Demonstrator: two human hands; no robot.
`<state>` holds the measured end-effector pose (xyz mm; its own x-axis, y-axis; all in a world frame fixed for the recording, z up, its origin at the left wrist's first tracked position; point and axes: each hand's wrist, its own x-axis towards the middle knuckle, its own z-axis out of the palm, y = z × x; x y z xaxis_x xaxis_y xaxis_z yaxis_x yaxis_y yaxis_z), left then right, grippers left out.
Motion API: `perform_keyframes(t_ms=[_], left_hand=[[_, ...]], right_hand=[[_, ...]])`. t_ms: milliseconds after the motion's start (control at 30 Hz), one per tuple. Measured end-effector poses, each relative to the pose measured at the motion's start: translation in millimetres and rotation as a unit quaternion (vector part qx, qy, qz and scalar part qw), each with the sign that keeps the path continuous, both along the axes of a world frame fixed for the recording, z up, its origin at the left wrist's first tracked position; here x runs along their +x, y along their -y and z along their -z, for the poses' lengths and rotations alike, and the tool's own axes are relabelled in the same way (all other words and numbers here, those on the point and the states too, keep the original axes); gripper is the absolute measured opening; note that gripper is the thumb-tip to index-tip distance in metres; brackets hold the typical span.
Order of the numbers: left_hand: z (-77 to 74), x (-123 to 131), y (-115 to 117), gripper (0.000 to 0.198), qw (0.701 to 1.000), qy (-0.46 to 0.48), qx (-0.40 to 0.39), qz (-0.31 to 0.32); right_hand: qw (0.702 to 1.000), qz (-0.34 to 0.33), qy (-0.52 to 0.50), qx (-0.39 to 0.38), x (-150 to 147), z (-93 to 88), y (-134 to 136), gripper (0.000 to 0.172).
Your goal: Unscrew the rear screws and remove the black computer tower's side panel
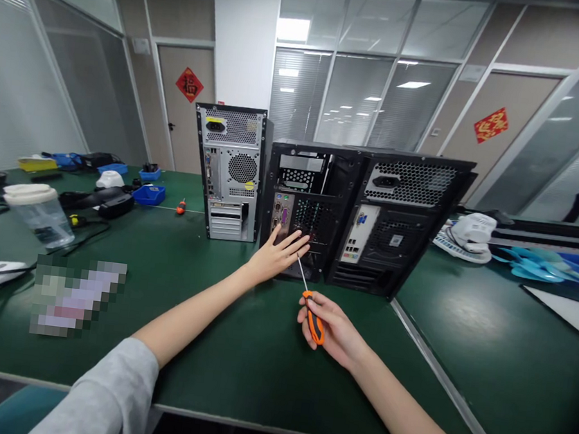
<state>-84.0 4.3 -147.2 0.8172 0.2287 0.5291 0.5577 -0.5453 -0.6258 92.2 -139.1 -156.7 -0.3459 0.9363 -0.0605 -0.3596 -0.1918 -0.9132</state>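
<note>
Left hand [279,253]: my fingers spread against the middle computer case [316,209].
Right hand [338,327]: I grip the orange-black screwdriver [315,323], tip near my left hand.

1. Just below centre, 6 o'clock: left hand [277,256] covers part of the middle computer case [316,211]; surface beneath hidden.
2. 5 o'clock: handle of screwdriver [314,323] partly concealed by the right hand [332,323]. Tip too small to confirm contact with the case.
3. 8 o'clock: pixelated object [79,299]; identity undetermined.
4. Between 7 and 8 o'clock: grey sleeve [105,391] cut off by bottom edge. Between 4 and 5 o'clock: right forearm [412,423], likewise.
5. Between 8 and 9 o'clock: white object [1,267] truncated by left edge.
6. 3 o'clock: label [395,240] illegible.
</note>
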Motion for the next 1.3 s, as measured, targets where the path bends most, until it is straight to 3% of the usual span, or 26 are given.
perform_keyframes(t_ms=[233,367,467,667,967,1100,1300], left_hand=[[-19.1,-23.7,19.5,0.042,0.979,-0.058,-0.193,0.008],[-26.9,-50.9,30.9,0.033,0.968,-0.064,-0.241,0.026],[-28.1,-76.4,40.1,0.027,0.963,-0.036,-0.267,-0.025],[-25.9,-125.0,60.9,0.023,0.918,-0.029,-0.360,-0.164],[-11.3,-173.7,76.1,0.026,0.791,0.068,-0.566,-0.223],[-4.3,-184.1,78.9,0.025,0.766,0.085,-0.598,-0.219],[0.2,-186.1,81.7,0.016,0.764,0.105,-0.608,-0.188]], right_hand=[[0.997,-0.040,0.053,0.042,-1.1,3.3,0.4,0.031],[0.991,-0.062,0.099,0.061,-1.7,3.7,1.4,0.031],[0.984,-0.065,0.144,0.079,-2.4,4.6,2.3,0.033],[0.967,-0.078,0.221,0.100,-5.0,4.4,5.4,0.035],[0.952,-0.076,0.270,0.119,-7.4,2.8,8.0,0.038],[0.948,-0.073,0.283,0.127,-7.2,4.3,7.3,0.037],[0.937,-0.069,0.307,0.149,-9.5,7.6,6.5,0.033]])
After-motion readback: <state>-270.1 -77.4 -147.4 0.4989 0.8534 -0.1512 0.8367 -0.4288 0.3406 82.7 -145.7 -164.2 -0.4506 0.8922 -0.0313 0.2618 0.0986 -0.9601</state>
